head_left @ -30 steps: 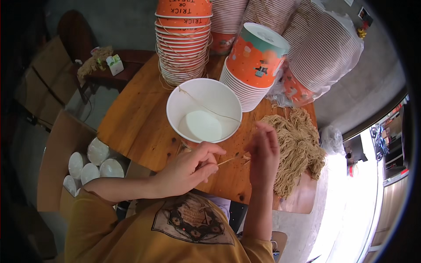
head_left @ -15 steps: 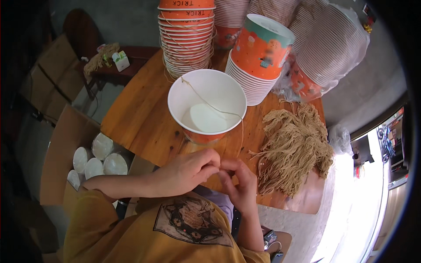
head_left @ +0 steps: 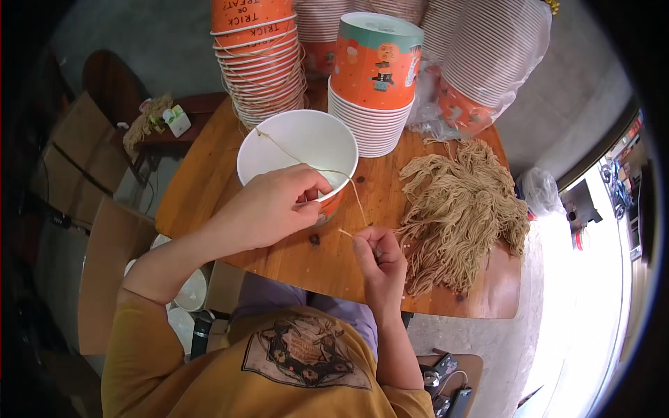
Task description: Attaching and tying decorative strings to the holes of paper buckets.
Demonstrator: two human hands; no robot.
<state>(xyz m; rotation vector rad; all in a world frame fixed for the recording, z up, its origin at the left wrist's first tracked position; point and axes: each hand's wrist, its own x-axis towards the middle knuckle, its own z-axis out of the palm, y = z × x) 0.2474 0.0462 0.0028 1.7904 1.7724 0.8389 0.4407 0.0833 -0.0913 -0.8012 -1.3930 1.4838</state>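
Note:
A white-lined orange paper bucket (head_left: 282, 143) stands upright at the near side of the wooden table. My left hand (head_left: 275, 209) is closed on its near rim, thumb outside and fingers curled over the edge. A thin tan string (head_left: 357, 194) passes through the far wall near the rim, crosses the opening and hangs over the near right side. Just right of the bucket, my right hand (head_left: 380, 261) pinches this string close to its free end, which sticks out past the thumb and forefinger.
A stack of strung orange buckets (head_left: 261, 70) stands behind, beside another stack topped by an upturned bucket (head_left: 376, 63). Bagged buckets (head_left: 481, 70) fill the back right. A heap of tan strings (head_left: 463, 216) covers the table's right side. A cardboard box (head_left: 111, 279) sits lower left.
My hands have parted. The left moved up and forward onto the bucket's rim, while the right stays low with the string end. The view has shifted slightly.

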